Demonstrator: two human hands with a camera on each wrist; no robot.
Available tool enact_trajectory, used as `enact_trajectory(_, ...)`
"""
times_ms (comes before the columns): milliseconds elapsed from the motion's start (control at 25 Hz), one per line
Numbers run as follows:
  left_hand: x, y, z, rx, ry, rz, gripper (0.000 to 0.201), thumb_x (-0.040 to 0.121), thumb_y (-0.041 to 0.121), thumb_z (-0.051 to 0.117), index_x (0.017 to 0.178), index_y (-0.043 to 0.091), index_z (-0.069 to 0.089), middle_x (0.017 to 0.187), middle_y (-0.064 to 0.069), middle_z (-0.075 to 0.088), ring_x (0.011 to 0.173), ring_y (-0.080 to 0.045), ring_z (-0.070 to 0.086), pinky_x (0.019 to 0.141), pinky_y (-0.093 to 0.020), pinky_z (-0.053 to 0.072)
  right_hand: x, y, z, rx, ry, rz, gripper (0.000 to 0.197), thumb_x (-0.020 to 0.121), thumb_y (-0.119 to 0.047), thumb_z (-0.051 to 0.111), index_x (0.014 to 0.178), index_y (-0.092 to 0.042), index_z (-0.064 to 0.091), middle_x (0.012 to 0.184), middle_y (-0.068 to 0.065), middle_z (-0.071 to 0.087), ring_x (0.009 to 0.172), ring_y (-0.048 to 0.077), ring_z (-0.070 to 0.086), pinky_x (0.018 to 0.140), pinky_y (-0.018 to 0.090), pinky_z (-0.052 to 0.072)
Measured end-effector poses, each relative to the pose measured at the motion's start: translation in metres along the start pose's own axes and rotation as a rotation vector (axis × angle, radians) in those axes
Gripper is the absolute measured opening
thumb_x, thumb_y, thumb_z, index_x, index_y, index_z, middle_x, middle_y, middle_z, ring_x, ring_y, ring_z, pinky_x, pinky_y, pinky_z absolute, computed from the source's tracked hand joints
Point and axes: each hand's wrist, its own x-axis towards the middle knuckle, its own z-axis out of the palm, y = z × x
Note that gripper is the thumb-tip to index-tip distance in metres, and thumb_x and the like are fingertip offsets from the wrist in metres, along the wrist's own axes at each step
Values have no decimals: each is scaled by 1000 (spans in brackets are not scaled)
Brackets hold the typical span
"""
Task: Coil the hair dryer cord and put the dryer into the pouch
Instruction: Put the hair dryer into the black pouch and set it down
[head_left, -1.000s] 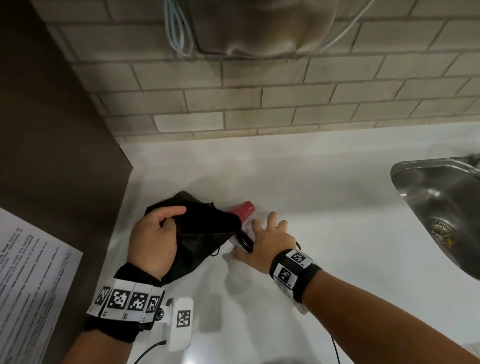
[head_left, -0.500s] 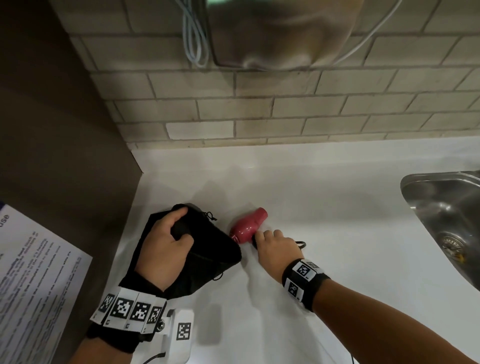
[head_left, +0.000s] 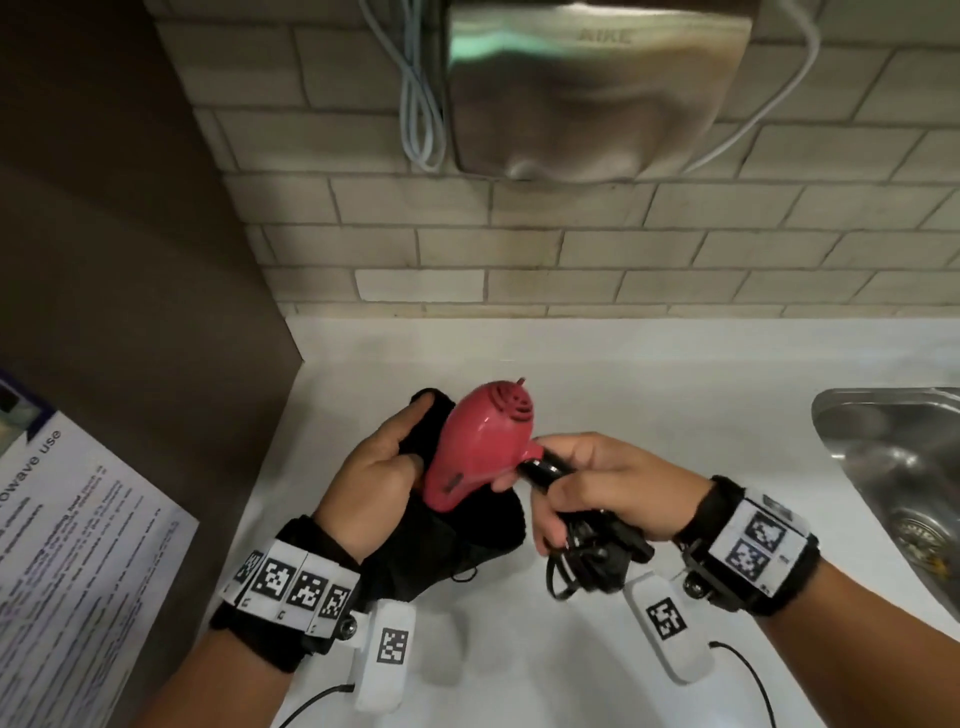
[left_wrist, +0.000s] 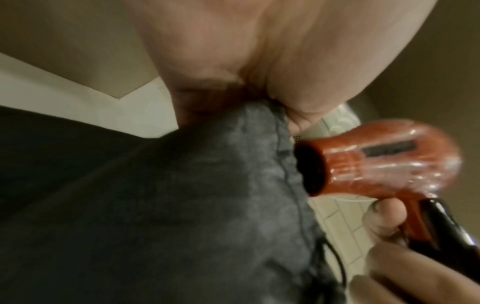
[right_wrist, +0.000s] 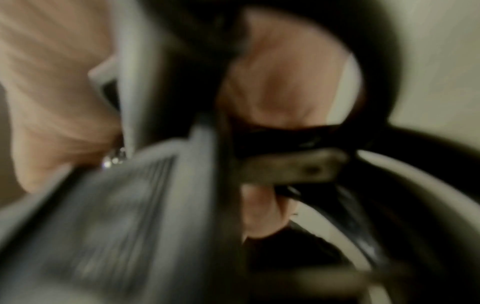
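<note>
Where a second ago the red hair dryer (head_left: 480, 447) lay on the white counter (head_left: 649, 374) just beside the black drawstring pouch (head_left: 457, 540), it is now lifted, nozzle tipped toward seven o'clock at the pouch mouth. Her right hand (head_left: 597, 488) grips the black handle (head_left: 543, 467) and pins the bundled cord (head_left: 587, 561) beneath it. Her left hand (head_left: 374, 478) clutches the pouch rim, holding it up off the counter. So the coiling looks done; insertion is starting, though the nozzle isn't inside yet. A steel sink (head_left: 893, 467) sits at three o'clock.
</note>
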Motion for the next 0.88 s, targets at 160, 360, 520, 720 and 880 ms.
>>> enact_trajectory(160, -3, 11, 7, -8, -50, 131, 83, 83, -9, 41, 147, 42, 53, 141, -6, 67, 127, -18, 63, 104, -34, 46, 13, 20, 19, -160, 43, 160, 24, 95, -12, 55, 113, -1, 65, 81, 13, 74, 80, 29, 65, 81, 43, 54)
enact_trajectory(360, -24, 7, 27, 331, -267, 400, 91, 83, -8, 48, 157, 42, 32, 165, 21, 30, 151, 10, 25, 123, -17, 19, 33, 19, 22, 351, 360, 379, 27, 100, -26, 53, 103, -1, 63, 83, 20, 71, 64, 33, 65, 38, 21, 41)
enact_trajectory(520, -40, -1, 45, 355, -253, 513, 94, 88, -4, 57, 162, 40, 18, 169, 14, 26, 154, 5, 22, 125, -22, 21, 50, 19, 1, 780, 473, 403, 41, 90, -29, 64, 122, -4, 62, 104, 17, 63, 101, 31, 61, 94, 35, 45)
enact_trajectory(720, -53, -2, 57, 222, -174, 429, 100, 82, -6, 49, 160, 49, 19, 167, 20, 31, 153, 3, 25, 126, -35, 27, 54, 17, -9, 877, 591, 468, 39, 108, -27, 44, 126, 0, 65, 102, 22, 73, 96, 35, 67, 81, 45, 60)
enact_trajectory(880, -50, 11, 60, 66, -108, 189, 94, 84, -7, 50, 150, 57, 30, 141, 28, 58, 131, 9, 54, 117, -36, 43, 69, 28, 6, 972, 738, 440, 37, 105, -22, 46, 124, -1, 70, 106, 26, 73, 93, 38, 70, 79, 51, 55)
